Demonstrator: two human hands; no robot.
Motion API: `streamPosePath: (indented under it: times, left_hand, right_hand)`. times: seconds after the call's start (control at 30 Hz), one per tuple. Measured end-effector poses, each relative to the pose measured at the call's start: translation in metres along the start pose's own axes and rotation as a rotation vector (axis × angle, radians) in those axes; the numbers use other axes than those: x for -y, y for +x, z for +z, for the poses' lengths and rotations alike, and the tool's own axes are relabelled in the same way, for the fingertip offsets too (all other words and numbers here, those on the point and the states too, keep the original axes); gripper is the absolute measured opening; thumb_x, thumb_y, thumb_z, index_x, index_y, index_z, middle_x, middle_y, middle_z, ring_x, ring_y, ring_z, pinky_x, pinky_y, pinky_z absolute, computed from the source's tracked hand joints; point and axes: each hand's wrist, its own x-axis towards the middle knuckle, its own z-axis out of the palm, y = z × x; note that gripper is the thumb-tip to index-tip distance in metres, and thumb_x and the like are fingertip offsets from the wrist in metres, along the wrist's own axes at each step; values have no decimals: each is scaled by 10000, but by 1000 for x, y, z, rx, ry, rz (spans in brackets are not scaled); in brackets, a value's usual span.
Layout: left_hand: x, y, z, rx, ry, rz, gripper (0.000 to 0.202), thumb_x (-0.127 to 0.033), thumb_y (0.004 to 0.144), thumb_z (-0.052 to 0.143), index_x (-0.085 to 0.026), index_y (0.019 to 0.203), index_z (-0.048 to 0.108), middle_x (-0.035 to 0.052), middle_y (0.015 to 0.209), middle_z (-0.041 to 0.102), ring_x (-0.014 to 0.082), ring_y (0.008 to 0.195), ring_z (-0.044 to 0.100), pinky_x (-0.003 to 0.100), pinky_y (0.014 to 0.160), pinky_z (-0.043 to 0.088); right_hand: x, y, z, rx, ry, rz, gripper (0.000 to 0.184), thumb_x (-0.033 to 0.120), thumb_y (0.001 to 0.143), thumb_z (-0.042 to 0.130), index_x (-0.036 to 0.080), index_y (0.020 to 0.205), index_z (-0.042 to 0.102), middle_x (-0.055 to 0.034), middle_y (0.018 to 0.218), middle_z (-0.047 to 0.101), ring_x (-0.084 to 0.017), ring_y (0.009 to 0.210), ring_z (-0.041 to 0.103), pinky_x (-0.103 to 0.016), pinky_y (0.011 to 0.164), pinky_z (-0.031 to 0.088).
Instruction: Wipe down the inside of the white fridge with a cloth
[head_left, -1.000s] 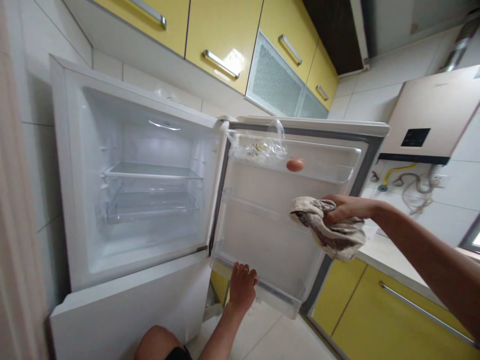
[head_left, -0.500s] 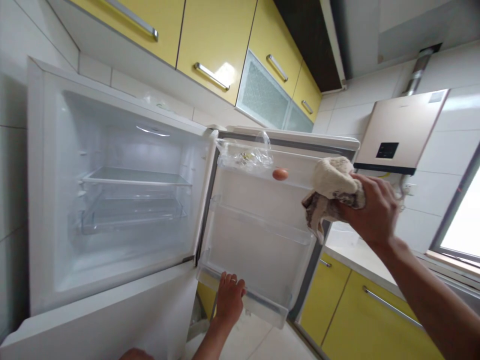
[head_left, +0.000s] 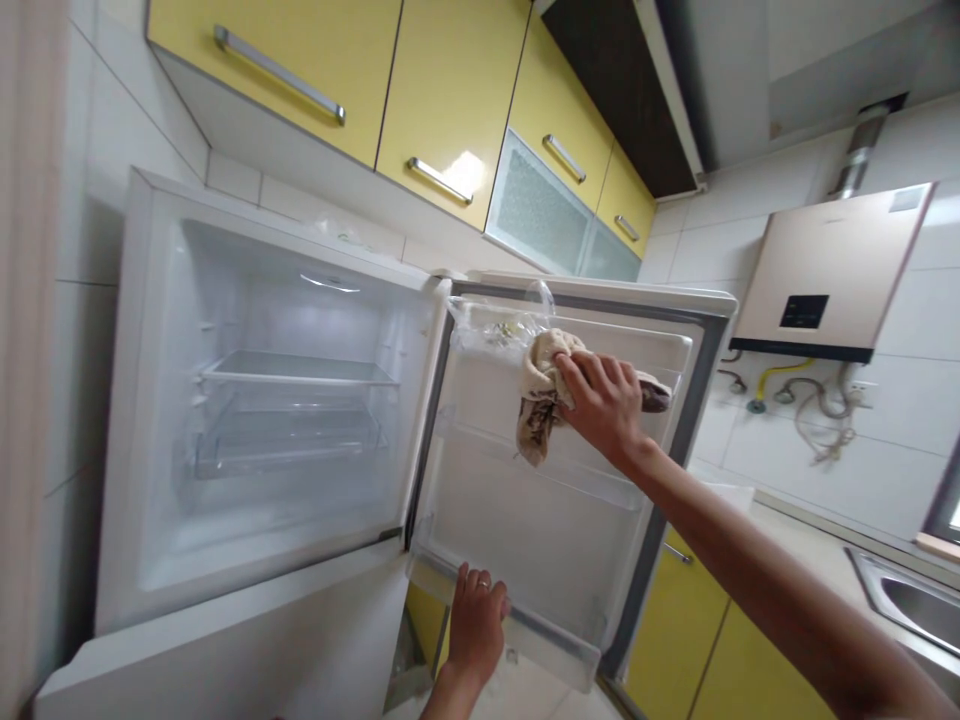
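Observation:
A beige and brown cloth (head_left: 541, 385) is bunched in my right hand (head_left: 604, 405), held against the upper shelf area of the open fridge door (head_left: 517, 540). The cloth and hand cover the spot where an egg lay on that shelf. Just left of the cloth, a clear plastic bag (head_left: 510, 330) with something greenish inside sits in the top door shelf. Lower down, my left hand (head_left: 480, 620) has its fingers curled over the rim of the bottom door shelf (head_left: 540, 640). A ring shows on one finger.
On the left stands the open fridge compartment (head_left: 292, 310), with a glass shelf (head_left: 300, 368) and a clear drawer (head_left: 292, 440). Yellow cabinets (head_left: 457, 80) hang above. A water heater (head_left: 832, 270) is on the right wall, over a counter with a sink (head_left: 915, 605).
My right hand has moved left with the cloth, from the door's outer side to the top shelf, now covering the egg. My left hand stays on the bottom shelf. The view has shifted slightly.

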Motion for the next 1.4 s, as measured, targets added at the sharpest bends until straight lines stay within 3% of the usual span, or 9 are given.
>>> streamPosePath:
  times: [0.3,0.53,0.63,0.73,0.9,1.17,1.4]
  left_hand:
    - [3,-3,3,-59,-7,19,283,-58,878,507,-244,872,720,22,957,688,221,1074,618,521,1219,280]
    - [7,-7,-3,-23,14,4,245,-77,875,537,-247,852,712,25,976,702,211,1101,621,484,1246,263]
    - [9,-9,-7,-11,5,-4,214,-103,873,561,-247,881,719,32,1010,708,220,1122,618,488,1245,269]
    - [12,-10,-9,-5,-16,-6,203,-112,877,563,-241,868,719,38,997,709,222,1115,621,488,1237,281]
    - [15,-11,-13,16,-24,15,220,-96,866,532,-226,838,706,46,967,699,239,1096,625,532,1213,295]
    - [10,-11,-21,85,30,27,230,-141,904,513,-204,992,715,89,1089,704,258,1223,584,503,1241,245]
    - [6,-9,-23,77,25,24,232,-125,898,538,-199,1010,727,94,1119,711,259,1231,592,496,1243,253]
  right_hand:
    - [58,46,76,-49,222,-206,379,196,1018,378,170,1376,502,-159,1258,649,-308,1133,514,-458,859,358]
    - [119,84,120,67,239,-381,356,158,1020,320,156,1301,540,-147,1225,649,-284,1105,520,-462,877,382]
    - [130,89,131,108,219,-507,357,145,1025,306,152,1274,562,-132,1216,661,-267,1119,534,-455,910,396]
    - [123,83,136,124,214,-585,366,141,1031,305,167,1262,587,-104,1241,669,-239,1137,561,-441,960,424]
    - [88,55,124,140,250,-599,342,117,1015,375,178,1230,634,-73,1269,686,-204,1185,596,-397,1017,460]
    - [20,-1,69,324,231,-477,419,88,995,376,262,1284,625,-24,1314,674,-201,1237,611,-397,1072,476]
    - [-22,-47,16,220,61,-366,334,92,989,439,192,1255,614,-79,1293,683,-221,1172,624,-375,959,522]
